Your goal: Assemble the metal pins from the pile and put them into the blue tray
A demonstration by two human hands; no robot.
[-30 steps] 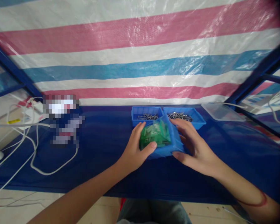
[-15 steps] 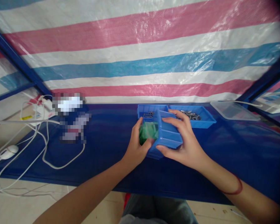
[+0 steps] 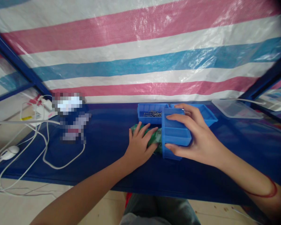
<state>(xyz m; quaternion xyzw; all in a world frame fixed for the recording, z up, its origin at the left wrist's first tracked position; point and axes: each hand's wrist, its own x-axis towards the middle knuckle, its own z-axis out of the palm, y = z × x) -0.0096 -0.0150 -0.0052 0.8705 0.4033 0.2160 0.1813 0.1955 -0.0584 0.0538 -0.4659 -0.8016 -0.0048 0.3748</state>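
My right hand [image 3: 199,139] grips a blue plastic bin [image 3: 176,137], which is tipped on its side with its opening toward the left. Beside that opening, green translucent plastic material [image 3: 157,136] lies on the blue table; whether it is a bag or loose pieces I cannot tell. My left hand [image 3: 139,147] rests on the green material with its fingers spread, hiding part of it. Just behind is a blue bin of nails or screws [image 3: 152,115]. Another blue bin [image 3: 207,115] stands to its right, partly covered by my right hand.
A clear plastic lid or tray [image 3: 236,109] lies at the back right. White cables [image 3: 46,147] and a power strip [image 3: 41,112] crowd the left side, near blurred-out items [image 3: 76,126]. A striped plastic sheet [image 3: 140,65] hangs behind the blue table [image 3: 103,150].
My right hand has moved the tipped bin to the right, away from the green material. My left hand has opened from its hold and spread flat over the green material, now on the table.
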